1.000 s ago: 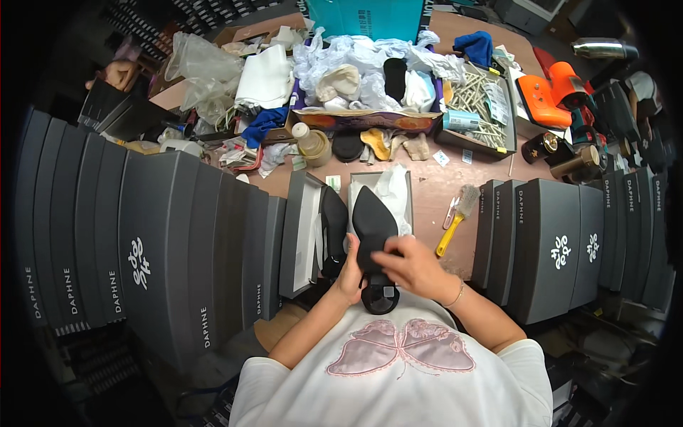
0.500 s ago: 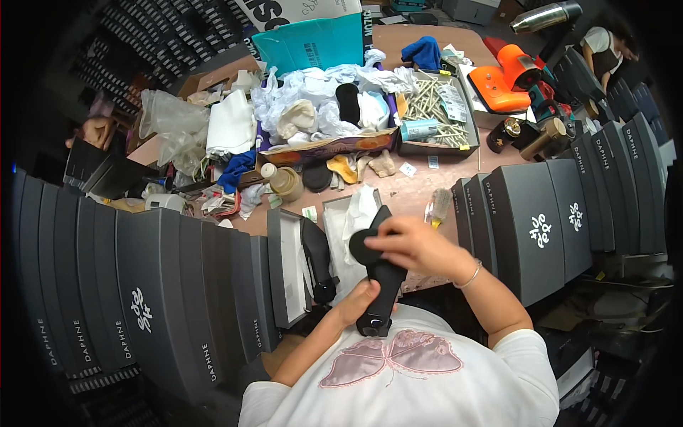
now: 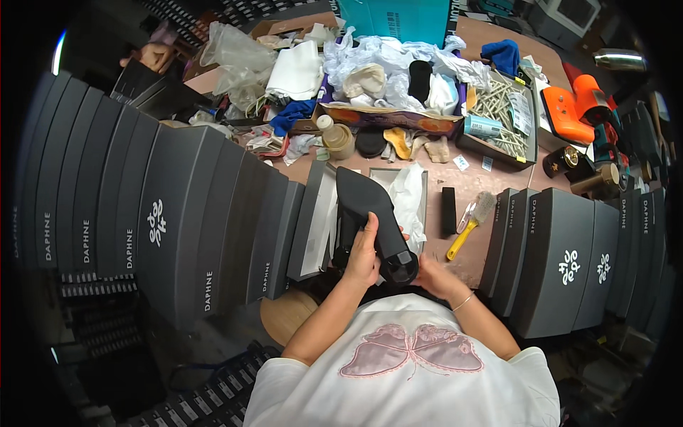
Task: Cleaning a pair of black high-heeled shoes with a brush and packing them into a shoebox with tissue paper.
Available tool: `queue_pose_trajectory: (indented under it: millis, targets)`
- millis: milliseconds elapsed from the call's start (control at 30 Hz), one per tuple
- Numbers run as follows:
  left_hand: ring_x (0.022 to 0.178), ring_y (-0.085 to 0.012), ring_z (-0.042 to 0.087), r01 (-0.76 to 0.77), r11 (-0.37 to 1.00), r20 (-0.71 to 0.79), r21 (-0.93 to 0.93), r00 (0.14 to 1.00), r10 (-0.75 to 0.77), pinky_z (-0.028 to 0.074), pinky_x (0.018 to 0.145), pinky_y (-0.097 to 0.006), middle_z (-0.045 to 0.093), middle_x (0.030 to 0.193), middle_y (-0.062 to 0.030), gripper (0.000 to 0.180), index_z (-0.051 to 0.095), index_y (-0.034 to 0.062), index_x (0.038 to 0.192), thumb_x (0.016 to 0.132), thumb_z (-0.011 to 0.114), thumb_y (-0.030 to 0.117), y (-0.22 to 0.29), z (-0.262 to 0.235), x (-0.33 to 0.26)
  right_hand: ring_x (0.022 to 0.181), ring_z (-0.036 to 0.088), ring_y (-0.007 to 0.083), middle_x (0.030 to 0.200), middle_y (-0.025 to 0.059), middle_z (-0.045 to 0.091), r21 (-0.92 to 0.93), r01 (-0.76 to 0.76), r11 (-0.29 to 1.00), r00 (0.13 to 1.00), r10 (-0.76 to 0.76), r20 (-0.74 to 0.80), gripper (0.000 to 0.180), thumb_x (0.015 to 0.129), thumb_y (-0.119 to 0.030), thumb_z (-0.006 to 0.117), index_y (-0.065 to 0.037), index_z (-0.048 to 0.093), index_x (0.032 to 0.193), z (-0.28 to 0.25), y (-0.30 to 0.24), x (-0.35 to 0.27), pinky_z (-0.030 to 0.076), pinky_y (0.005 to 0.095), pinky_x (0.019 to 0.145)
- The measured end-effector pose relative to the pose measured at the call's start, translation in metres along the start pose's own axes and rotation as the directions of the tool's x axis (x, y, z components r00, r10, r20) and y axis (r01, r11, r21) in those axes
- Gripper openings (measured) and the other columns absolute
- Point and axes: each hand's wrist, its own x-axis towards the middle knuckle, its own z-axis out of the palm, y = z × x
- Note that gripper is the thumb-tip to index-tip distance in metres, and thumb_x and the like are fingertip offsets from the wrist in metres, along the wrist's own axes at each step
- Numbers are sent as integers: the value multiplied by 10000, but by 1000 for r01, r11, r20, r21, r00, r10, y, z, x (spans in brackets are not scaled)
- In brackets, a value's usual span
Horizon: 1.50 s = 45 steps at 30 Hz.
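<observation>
A black high-heeled shoe is held in front of me, its sole turned up and its toe pointing away to the left. My left hand grips its side, thumb lying across the sole. My right hand is at the heel end nearest my body, its fingers partly hidden behind the shoe. Under the held shoe, dark parts of a second shoe show in an open grey shoebox part. White tissue paper lies in the other box part, to the right.
A narrow black block and a yellow-handled brush lie right of the tissue. Grey shoeboxes stand in rows left and right. Behind are a carton of crumpled paper, a bottle, a tray of sticks and an orange machine.
The round black pad has left my right hand, which has come down to the heel. The held shoe has moved left over the box, now sole up. The view has shifted.
</observation>
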Motion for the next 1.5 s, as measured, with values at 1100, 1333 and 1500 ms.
queue_pose_trajectory:
  millis: [1100,1333,1500]
  targets:
    - [1040,-345,502,-644,-122,613,755,628,479,408,919,-450,542,1117,-172,529,553,23,1204,758,748,231,-39,-80,2,1355,275,207,1494,139,256,-469,148,871,890,-324,-320,1054,764,-203,720,4,1,1505,139,120,-167,206,310,1122]
    - [872,-383,581,-751,-125,760,649,631,156,477,751,-456,568,899,-195,275,561,17,1024,809,679,143,-99,-87,7,1247,379,182,1372,97,394,-263,201,944,842,-303,-445,953,738,-204,730,21,184,1486,129,116,-183,277,288,1078]
    - [902,-396,589,-486,-201,525,850,810,261,488,747,-476,567,908,-211,363,508,40,1123,813,655,157,-114,-61,46,1235,385,177,1360,99,396,-354,161,921,859,-308,-410,901,769,-180,721,43,200,1469,115,103,-185,285,284,1071]
